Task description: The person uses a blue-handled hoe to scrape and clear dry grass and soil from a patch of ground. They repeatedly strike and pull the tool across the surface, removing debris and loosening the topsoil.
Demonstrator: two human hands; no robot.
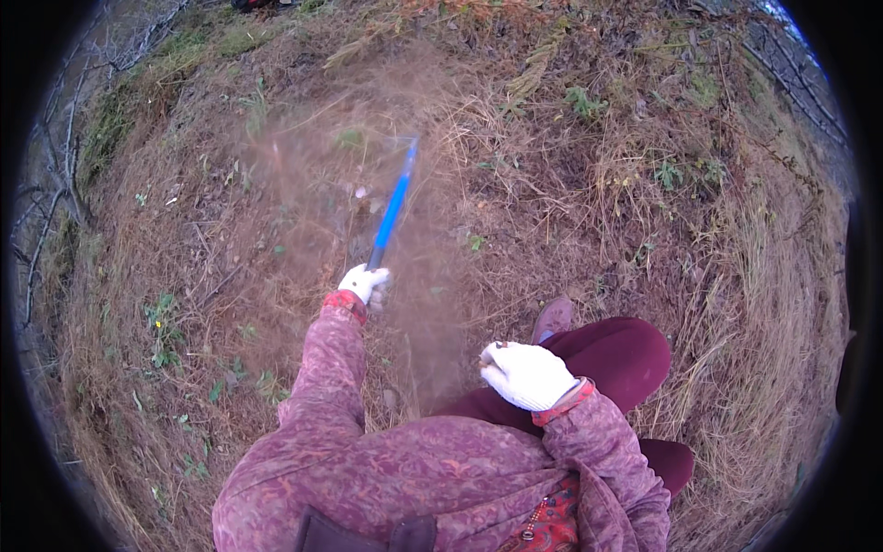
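My left hand (365,284), in a white glove, is closed around the dark grip of a long tool with a blue handle (393,212). The tool points away from me over dry grass, and its thin far end is blurred, so its kind cannot be told. My right hand (528,375), in a white glove too, is curled above my bent knee in dark red trousers (621,359). Whether anything lies inside its fingers is hidden. Blurred brownish wisps (428,303) hang between and beyond my hands.
Dry grass and leaf litter (538,214) cover the ground, with small green plants (164,331) among them. Bare branches (69,152) stand at the far left and more (800,83) at the upper right. My shoe (554,319) rests beyond my right hand.
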